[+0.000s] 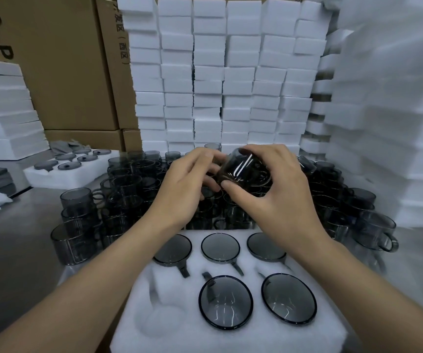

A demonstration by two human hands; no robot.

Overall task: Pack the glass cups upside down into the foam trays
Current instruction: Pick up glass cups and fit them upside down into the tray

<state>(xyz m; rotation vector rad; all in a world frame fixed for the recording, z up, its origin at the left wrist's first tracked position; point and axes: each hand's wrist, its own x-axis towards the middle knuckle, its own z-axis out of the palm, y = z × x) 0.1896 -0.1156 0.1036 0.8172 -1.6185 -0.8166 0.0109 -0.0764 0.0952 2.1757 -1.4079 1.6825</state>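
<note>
Your right hand (276, 197) and left hand (180, 192) together grip one smoky glass cup (243, 169), tilted, above the loose cups (129, 179) crowding the middle of the tabletop (19, 240). At the near edge, the foam tray (205, 337) holds five inverted cups (225, 305); its near-left pocket shows bare foam.

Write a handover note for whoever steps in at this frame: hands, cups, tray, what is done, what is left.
Hands: the left hand and right hand both grip one smoky grey glass cup, held above the pile of loose grey glass cups.
Tray: the white foam tray lies nearest the person.
Done: five upside-down cups sit in it, three in the far row and two in the near row.
Left: the near-left pocket is empty. The held cup probably goes there, rim down, and many loose cups remain.
</note>
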